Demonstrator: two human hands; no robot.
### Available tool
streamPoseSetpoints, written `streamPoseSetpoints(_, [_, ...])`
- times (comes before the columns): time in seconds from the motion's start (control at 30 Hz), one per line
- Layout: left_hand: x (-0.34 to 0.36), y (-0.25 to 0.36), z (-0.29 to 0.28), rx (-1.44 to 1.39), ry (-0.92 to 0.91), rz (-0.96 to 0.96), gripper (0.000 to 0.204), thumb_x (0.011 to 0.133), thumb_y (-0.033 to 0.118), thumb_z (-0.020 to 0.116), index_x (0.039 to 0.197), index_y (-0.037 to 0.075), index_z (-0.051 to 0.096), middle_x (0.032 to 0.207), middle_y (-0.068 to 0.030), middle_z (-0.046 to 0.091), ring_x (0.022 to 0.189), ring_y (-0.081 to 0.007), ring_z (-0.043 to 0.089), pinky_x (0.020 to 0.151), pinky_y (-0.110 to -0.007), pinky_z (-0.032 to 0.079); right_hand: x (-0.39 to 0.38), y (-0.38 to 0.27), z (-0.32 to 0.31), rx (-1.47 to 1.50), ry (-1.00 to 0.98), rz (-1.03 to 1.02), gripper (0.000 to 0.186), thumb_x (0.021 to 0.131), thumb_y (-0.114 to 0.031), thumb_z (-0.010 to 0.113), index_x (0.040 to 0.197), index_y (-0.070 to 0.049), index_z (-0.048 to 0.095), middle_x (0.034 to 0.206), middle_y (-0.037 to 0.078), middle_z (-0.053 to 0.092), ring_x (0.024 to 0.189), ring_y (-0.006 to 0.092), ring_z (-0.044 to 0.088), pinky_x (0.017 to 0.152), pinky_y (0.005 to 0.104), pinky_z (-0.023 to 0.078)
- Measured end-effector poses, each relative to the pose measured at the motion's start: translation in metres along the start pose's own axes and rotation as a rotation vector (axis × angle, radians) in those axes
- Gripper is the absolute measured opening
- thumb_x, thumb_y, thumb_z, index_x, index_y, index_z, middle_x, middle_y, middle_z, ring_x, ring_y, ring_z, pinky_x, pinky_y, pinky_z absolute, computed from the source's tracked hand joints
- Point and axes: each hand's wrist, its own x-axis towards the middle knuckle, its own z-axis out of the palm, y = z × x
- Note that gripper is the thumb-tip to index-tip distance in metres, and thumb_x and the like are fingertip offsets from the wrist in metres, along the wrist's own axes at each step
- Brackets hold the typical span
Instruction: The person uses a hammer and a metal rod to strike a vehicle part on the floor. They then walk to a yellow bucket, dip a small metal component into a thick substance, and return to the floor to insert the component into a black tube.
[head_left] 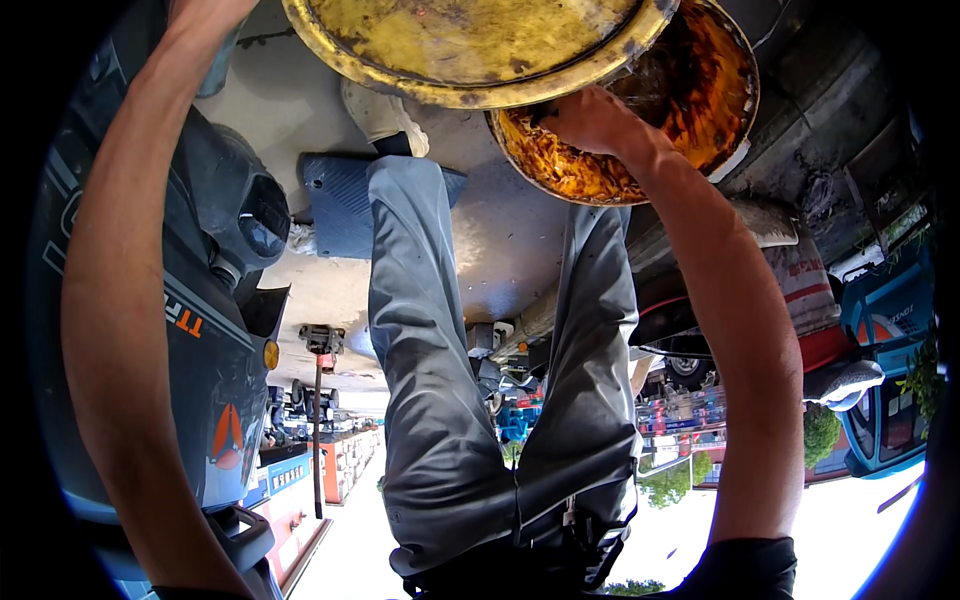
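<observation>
My left hand (215, 10) reaches to the top edge at upper left, its fingers out of frame. My right hand (590, 122) is down at the mouth of a round container (705, 100) coated inside with orange-brown, greasy residue. Its fingers are curled, and what they hold, if anything, is hidden. A battered yellow round lid or tray (470, 45) lies at the top, beside and partly over that container, its rim just above my right hand.
A dark machine (210, 420) stands close on my left. A blue ribbed mat (335, 215) lies on the concrete floor (280, 110) around my grey-trousered leg. A red-handled tool (319, 380) shows behind. Vehicles (880, 320) and shrubs (820, 435) are behind on the right.
</observation>
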Motion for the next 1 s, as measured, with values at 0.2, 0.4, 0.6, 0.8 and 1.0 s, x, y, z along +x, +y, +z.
streamPoseSetpoints(0.2, [0.008,-0.006,0.002,-0.012,-0.015,0.016,0.043,0.074,0.011,0.077,0.114,-0.005,0.075,0.130,-0.0222,0.070,0.100,-0.0267,0.074,0.090,-0.034,0.057,-0.004,0.003,0.012,-0.025,0.115,-0.025,0.061,0.104,-0.052,0.051,0.122,0.003,0.070,0.120,0.030,0.070,0.115,0.0430,0.068,0.106,0.0514,0.053])
streamPoseSetpoints(0.4, [0.005,0.006,0.003,-0.015,-0.002,0.011,0.042,0.075,0.010,0.077,0.113,-0.005,0.075,0.131,-0.0213,0.070,0.097,-0.0257,0.074,0.086,-0.034,0.058,0.004,0.009,0.016,-0.076,0.069,-0.054,0.058,0.103,-0.049,0.054,0.123,0.003,0.068,0.115,0.029,0.071,0.111,0.0406,0.070,0.103,0.0507,0.055])
streamPoseSetpoints(0.6, [0.010,0.016,-0.004,-0.148,-0.097,-0.194,0.037,0.076,0.008,0.077,0.111,-0.006,0.075,0.127,-0.0191,0.072,0.091,-0.0221,0.074,0.075,-0.032,0.059,-0.010,0.015,0.013,0.160,0.124,-0.072,0.059,0.097,-0.046,0.061,0.132,0.000,0.064,0.124,0.022,0.070,0.120,0.0378,0.066,0.107,0.0447,0.053])
streamPoseSetpoints(0.8, [0.009,0.007,0.007,-0.182,-0.089,-0.154,0.034,0.078,0.008,0.079,0.109,-0.006,0.075,0.107,-0.0178,0.075,0.085,-0.0206,0.073,0.069,-0.032,0.059,-0.019,0.032,0.029,0.434,0.173,-0.130,0.060,0.090,-0.040,0.068,0.135,-0.001,0.066,0.123,0.024,0.071,0.114,0.0379,0.068,0.104,0.0441,0.053])
streamPoseSetpoints(1.0, [-0.002,0.020,-0.002,-0.127,-0.014,-0.163,0.037,0.078,0.010,0.081,0.111,-0.005,0.074,0.101,-0.0160,0.075,0.084,-0.0195,0.073,0.070,-0.031,0.060,-0.020,0.040,0.043,0.480,0.270,-0.171,0.056,0.088,-0.031,0.070,0.134,0.001,0.067,0.118,0.026,0.073,0.106,0.0328,0.072,0.097,0.0413,0.055])
